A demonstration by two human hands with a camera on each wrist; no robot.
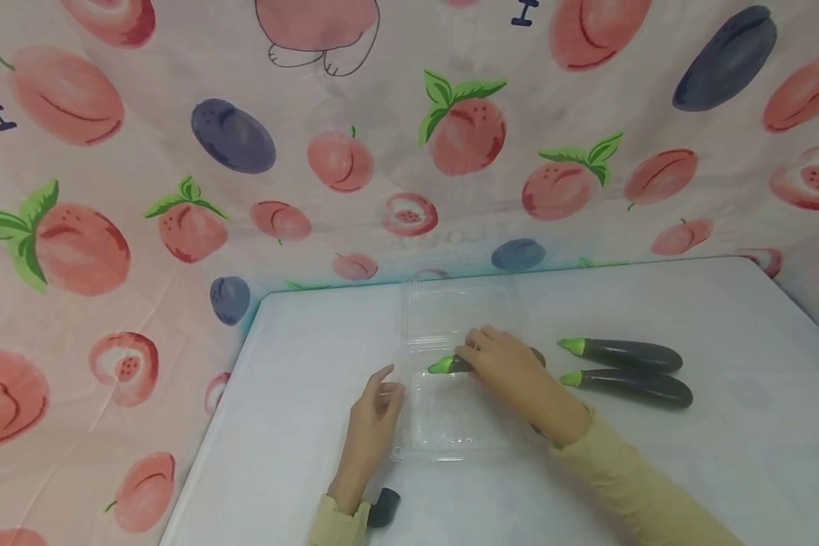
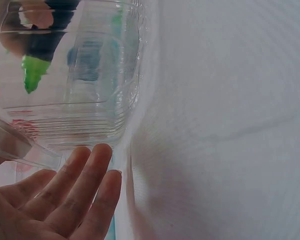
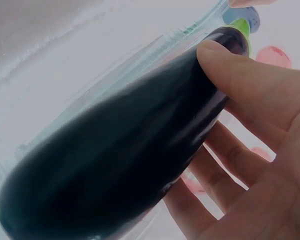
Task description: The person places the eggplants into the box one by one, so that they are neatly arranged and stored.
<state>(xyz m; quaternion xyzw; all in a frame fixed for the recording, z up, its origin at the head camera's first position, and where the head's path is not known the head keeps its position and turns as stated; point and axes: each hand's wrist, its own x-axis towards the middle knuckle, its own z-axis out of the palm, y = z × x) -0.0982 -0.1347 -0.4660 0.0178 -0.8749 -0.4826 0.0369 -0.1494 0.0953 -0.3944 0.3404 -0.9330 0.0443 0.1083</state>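
A clear plastic clamshell box (image 1: 444, 425) lies on the table with its lid raised or folded back toward the wall. Over its tray, my right hand (image 1: 508, 371) grips a dark eggplant (image 3: 110, 150), thumb on one side and fingers around the other. The eggplant's green stem end (image 1: 440, 365) points left in the head view. At the box's left side is my left hand (image 1: 375, 417). Its fingers (image 2: 97, 185) extend loosely near the clear wall, and part of the hand shows through the plastic; contact is hard to tell.
Two more eggplants, one behind (image 1: 635, 355) and one in front (image 1: 638, 387), lie side by side right of the box. The white table (image 1: 293, 364) meets a fruit-printed cloth (image 1: 382, 98) at its back and sides. A black device (image 1: 384, 508) sits at my left wrist.
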